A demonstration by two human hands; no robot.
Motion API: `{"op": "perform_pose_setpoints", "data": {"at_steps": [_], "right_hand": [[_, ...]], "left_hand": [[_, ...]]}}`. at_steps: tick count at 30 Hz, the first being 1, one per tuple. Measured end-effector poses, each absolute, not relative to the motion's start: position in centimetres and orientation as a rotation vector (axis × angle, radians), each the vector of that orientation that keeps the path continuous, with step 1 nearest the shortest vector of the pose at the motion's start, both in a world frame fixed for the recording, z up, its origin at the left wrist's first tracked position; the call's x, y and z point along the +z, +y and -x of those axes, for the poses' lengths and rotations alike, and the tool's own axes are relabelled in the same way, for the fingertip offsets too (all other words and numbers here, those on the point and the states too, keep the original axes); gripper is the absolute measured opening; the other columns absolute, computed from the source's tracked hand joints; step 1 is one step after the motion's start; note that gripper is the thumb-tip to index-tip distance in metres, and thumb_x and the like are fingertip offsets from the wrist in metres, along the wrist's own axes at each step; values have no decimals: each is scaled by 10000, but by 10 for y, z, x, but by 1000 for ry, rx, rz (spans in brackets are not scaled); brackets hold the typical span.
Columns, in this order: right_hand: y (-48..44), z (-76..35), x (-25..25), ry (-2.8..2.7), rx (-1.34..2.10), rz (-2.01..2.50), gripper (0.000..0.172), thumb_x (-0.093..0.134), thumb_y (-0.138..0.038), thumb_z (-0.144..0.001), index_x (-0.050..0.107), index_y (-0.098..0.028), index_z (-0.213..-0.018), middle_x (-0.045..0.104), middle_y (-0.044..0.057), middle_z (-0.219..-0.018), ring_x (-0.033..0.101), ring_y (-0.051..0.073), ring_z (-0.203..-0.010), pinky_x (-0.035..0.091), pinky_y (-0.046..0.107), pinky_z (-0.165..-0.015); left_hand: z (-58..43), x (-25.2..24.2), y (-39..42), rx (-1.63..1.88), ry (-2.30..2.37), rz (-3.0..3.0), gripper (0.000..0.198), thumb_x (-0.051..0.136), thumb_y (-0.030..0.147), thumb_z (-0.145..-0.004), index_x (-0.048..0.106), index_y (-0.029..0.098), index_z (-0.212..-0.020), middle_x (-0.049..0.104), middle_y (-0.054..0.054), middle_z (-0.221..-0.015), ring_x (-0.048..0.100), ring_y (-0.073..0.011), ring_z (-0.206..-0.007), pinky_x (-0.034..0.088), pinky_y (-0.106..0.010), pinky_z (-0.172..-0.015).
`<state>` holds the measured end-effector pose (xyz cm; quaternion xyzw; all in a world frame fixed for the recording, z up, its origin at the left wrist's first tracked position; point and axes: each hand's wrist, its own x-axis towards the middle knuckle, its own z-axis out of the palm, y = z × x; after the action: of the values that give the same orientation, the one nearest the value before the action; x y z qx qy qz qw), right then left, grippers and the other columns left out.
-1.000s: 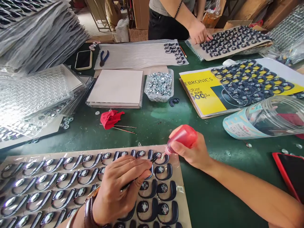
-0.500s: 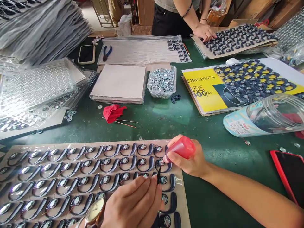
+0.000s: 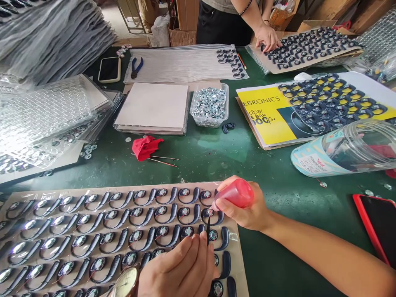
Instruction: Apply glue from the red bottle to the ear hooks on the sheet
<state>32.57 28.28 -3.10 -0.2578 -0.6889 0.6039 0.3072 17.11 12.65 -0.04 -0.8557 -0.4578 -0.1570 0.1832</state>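
Note:
My right hand (image 3: 256,212) is wrapped round a small red squeeze bottle (image 3: 237,193). The bottle lies tilted, with its nozzle over a round metal piece on a black hook-shaped part (image 3: 220,217) near the card's right edge. My left hand (image 3: 177,268), with a wristwatch (image 3: 126,282) on the wrist, grips dark pointed tweezers (image 3: 208,231); their tips are at that same round piece. Rows of similar hook-shaped parts, some with thin reddish wires, cover the brown card (image 3: 239,264). My left hand hides several of them.
Beyond the card are a red cloth (image 3: 145,147) with thin sticks, a tub of metal washers (image 3: 209,119), stacked plastic-wrapped boards (image 3: 151,107) and pliers (image 3: 135,68). On the right are a clear jar (image 3: 340,152) and a red-cased phone (image 3: 375,227). A co-worker's hand (image 3: 267,37) touches another filled card.
The view has shifted slightly. My left hand sits a little lower, the tweezer tips still by the same part, and the bottle stays there too. The co-worker's hand has lifted slightly.

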Motion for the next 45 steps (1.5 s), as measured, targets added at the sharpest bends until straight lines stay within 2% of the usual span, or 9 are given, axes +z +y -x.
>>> {"op": "perform_pose_setpoints", "data": {"at_steps": [16, 19, 23, 26, 31, 36, 41, 45], "right_hand": [[285, -326, -32, -1893, 1543, 809, 172, 697, -337, -849, 634, -177, -843, 681, 25, -604, 642, 168, -533, 519, 285, -549], [287, -328, -28, -1901, 1532, 809, 179, 666, -328, -875, 636, -175, -788, 678, 29, -596, 636, 161, -526, 507, 278, -538], [287, -329, -23, -1883, 1558, 796, 223, 663, -331, -876, 627, -173, -723, 662, 31, -566, 628, 161, -509, 496, 273, -510], [287, -328, -22, -1825, 1584, 774, 210, 672, -322, -868, 621, -175, -727, 663, 27, -565, 636, 162, -500, 492, 266, -488], [287, -328, -23, -1863, 1571, 766, 229, 659, -353, -877, 626, -187, -722, 660, 13, -560, 630, 151, -489, 499, 254, -487], [286, -329, -25, -1927, 1565, 747, 189, 661, -346, -878, 638, -193, -771, 659, 6, -575, 627, 144, -513, 512, 249, -515], [284, -328, -23, -1907, 1452, 555, 173, 755, -257, -774, 606, -194, -714, 674, 11, -657, 620, 130, -543, 508, 236, -525], [284, -333, -14, -1748, 1690, 649, 166, 724, -299, -824, 608, -187, -780, 655, 12, -641, 641, 152, -560, 534, 266, -544]], "left_hand": [[-172, 1, 125, -483, -1372, 2422, 223, 494, 175, -992, 689, 92, -924, 769, -35, -908, 738, -130, -841, 588, -228, -761], [-171, 5, 127, -557, -1421, 2423, 214, 496, 161, -989, 689, 91, -931, 768, -40, -923, 741, -142, -848, 590, -241, -753], [-168, 7, 129, -681, -1487, 2450, 180, 516, 130, -973, 690, 102, -940, 770, -39, -920, 741, -153, -853, 584, -271, -792], [-168, -1, 127, -816, -1529, 2407, 240, 466, 133, -992, 694, 104, -923, 768, -48, -904, 736, -149, -842, 566, -281, -848], [-167, -7, 125, -961, -1595, 2377, 246, 461, 141, -991, 702, 106, -955, 757, -61, -981, 712, -162, -949, 514, -309, -964], [-159, 5, 131, -1003, -1638, 2538, 182, 529, 126, -950, 705, 90, -977, 759, -64, -954, 719, -164, -913, 545, -295, -870], [-147, 7, 140, -1216, -1784, 2574, 217, 511, 63, -902, 677, 95, -1038, 753, -80, -975, 715, -143, -857, 562, -287, -840], [-145, 9, 140, -1276, -1815, 2511, 175, 540, 64, -889, 671, 120, -992, 759, -63, -923, 716, -118, -776, 572, -238, -747]]}}
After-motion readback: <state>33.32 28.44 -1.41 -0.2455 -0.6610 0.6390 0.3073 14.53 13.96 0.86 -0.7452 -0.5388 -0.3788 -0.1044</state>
